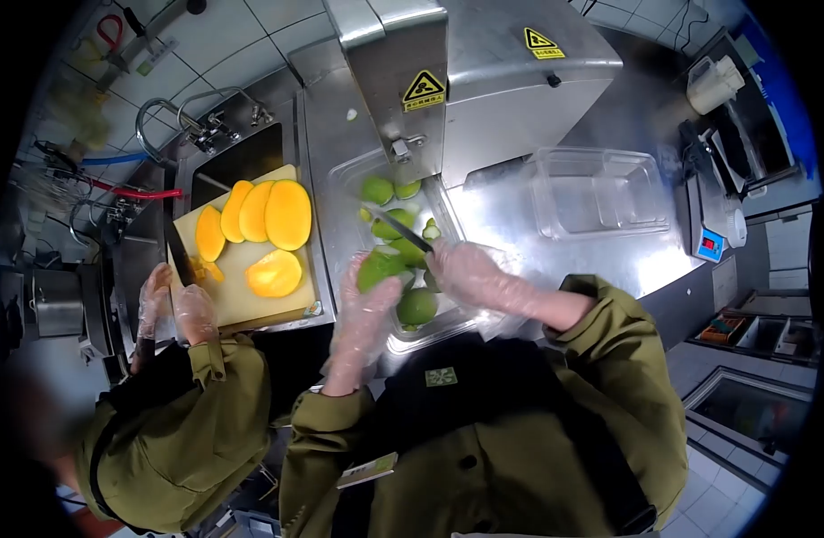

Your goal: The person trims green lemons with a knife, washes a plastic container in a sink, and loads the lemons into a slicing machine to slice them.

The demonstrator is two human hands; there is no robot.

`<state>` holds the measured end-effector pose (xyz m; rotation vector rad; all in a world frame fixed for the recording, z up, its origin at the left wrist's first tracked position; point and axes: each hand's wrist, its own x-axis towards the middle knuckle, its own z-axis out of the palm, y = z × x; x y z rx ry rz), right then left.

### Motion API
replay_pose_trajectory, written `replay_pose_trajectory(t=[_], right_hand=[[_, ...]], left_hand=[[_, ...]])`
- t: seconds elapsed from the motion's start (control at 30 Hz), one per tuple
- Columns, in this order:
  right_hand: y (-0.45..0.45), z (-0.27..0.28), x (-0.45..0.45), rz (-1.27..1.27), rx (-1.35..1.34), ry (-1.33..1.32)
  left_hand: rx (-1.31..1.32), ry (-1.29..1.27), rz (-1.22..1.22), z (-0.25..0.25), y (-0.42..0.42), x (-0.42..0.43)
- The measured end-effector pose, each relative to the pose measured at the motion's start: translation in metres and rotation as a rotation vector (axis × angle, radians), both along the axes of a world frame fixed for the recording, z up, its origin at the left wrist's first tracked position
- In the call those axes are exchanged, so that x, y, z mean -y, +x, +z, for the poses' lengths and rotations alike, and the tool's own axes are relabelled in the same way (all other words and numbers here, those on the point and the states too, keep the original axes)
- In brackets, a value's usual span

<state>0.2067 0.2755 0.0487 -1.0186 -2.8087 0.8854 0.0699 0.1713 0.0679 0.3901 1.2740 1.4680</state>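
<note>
Gloved in clear plastic, my left hand [365,309] is closed around a round green fruit [381,267] whose kind I cannot make out for sure. A knife [405,229] sits in my gloved right hand [466,276], its blade angled up and left over the fruit. Below both hands is a clear plastic tub [347,179] with more green fruits [417,307] in it. A small green-and-white cut piece [431,229] lies near the knife's blade.
At left, a co-worker's gloved hands [195,309] hold a knife [174,251] by a cutting board [242,309] bearing peeled mangoes [287,215]. A steel machine [520,108] stands behind the tub. Rightward are a clear container [600,193] and a scale [706,233].
</note>
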Motion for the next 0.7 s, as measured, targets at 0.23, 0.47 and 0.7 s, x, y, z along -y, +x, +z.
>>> replay_pose_trajectory(t=[0.23, 0.47, 0.7], right_hand=[[0.017, 0.025, 0.004, -0.256, -0.066, -0.495], [0.034, -0.003, 0.03, 0.164, -0.062, 0.688], [0.036, -0.001, 0.037, 0.265, 0.101, 0.971]], left_hand=[[-0.118, 0.078, 0.101, -0.013, 0.003, -0.013], [0.031, 0.028, 0.228, -0.02, 0.018, -0.015], [-0.064, 0.063, 0.21, -0.021, 0.024, -0.01]])
